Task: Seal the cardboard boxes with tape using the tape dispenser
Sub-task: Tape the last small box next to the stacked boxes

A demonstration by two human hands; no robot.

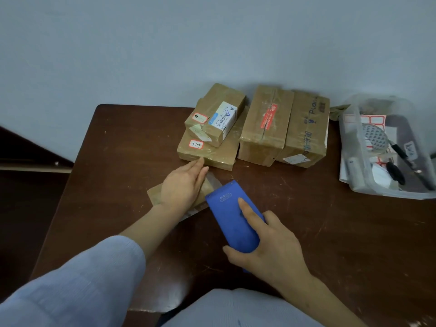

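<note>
A small flat cardboard box (154,193) lies on the brown table (122,147), mostly hidden under my left hand (182,184), which presses flat on it with straight fingers. My right hand (271,249) grips the blue tape dispenser (232,218), index finger laid along its top. The dispenser's front end sits at the box's right edge, where clear tape (213,180) shows. Behind them stand several taped cardboard boxes: a small one (215,114) stacked on a flat one (212,154), and two taller ones (265,126) (304,131) to the right.
A clear plastic bin (387,149) at the table's right holds label sheets, a tape roll, pens and markers. A grey wall backs the table. Dark furniture stands to the left of the table.
</note>
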